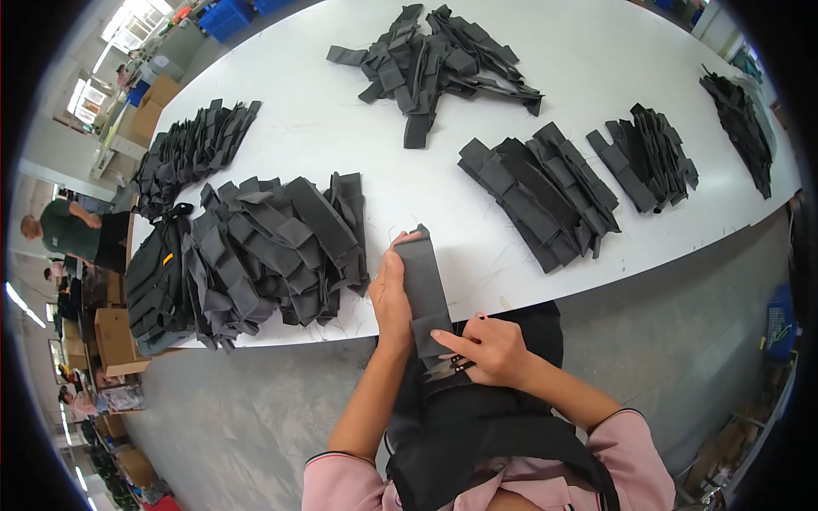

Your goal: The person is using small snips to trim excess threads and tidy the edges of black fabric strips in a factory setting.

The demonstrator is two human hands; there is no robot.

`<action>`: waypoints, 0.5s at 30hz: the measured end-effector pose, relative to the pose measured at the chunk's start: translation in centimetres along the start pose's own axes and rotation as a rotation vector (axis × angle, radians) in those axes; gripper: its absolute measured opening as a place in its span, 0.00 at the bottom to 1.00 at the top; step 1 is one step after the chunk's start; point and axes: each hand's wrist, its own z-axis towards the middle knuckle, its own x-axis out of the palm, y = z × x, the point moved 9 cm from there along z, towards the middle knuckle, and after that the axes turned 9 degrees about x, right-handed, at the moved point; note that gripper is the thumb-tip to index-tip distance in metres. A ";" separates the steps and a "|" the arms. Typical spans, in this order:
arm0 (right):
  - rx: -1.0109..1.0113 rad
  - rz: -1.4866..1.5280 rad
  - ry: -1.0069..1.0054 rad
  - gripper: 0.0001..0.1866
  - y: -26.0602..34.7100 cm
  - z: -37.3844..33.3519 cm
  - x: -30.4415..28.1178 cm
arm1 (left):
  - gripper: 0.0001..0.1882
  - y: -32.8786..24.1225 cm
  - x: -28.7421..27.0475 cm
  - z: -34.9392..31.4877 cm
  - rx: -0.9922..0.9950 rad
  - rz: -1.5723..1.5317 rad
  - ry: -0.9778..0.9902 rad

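Note:
A dark grey fabric strip (423,277) with a folded flap at its near end is held over the table's front edge. My left hand (391,298) grips it along its left side, with the fingers partly hidden behind the cloth. Thin loose threads stick out near its far end. My right hand (496,351) is closed round a pair of thread snips (443,369), whose metal blades point left below the flap. The right index finger reaches out to the flap's edge. To the left of the strip lies a large heap of similar grey fabric pieces (273,247).
The white table (341,145) bears further piles of grey pieces: a loose heap (426,68) at the far middle and stacks (541,196) on the right. A black bag-like item (158,277) with an orange tab lies at the left edge. Another person (72,230) stands beyond, left.

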 end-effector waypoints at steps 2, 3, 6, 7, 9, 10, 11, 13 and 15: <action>-0.088 -0.053 -0.002 0.19 0.9 0.0 -0.4 | 0.24 0.5 -0.1 0.1 -0.115 -0.004 -0.028; -0.110 -0.018 -0.029 0.16 1.1 0.0 -0.8 | 0.24 0.7 -0.4 0.3 -0.115 -0.004 -0.029; -0.086 0.088 -0.114 0.15 0.9 0.7 -1.5 | 0.24 0.6 0.2 0.9 -0.037 -0.019 0.088; -0.083 0.087 -0.114 0.15 1.0 0.8 -1.5 | 0.23 0.4 0.6 0.9 -0.050 -0.074 0.120; -0.077 0.192 -0.249 0.13 1.1 0.6 -3.1 | 0.23 1.5 0.4 1.4 -0.065 -0.132 0.156; -0.079 0.195 -0.247 0.13 1.5 0.7 -3.4 | 0.21 2.5 -0.6 2.0 -0.052 -0.264 0.180; -0.051 0.227 -0.206 0.11 1.5 0.9 -3.5 | 0.21 3.4 -1.3 2.2 -0.038 -0.397 0.204; 0.027 0.184 -0.227 0.07 0.5 1.1 -3.8 | 0.20 2.4 -0.1 1.8 -0.077 -0.366 0.113; 0.195 0.303 -0.275 0.04 -1.1 1.4 -4.6 | 0.23 2.6 -0.9 1.9 -0.096 -0.330 0.046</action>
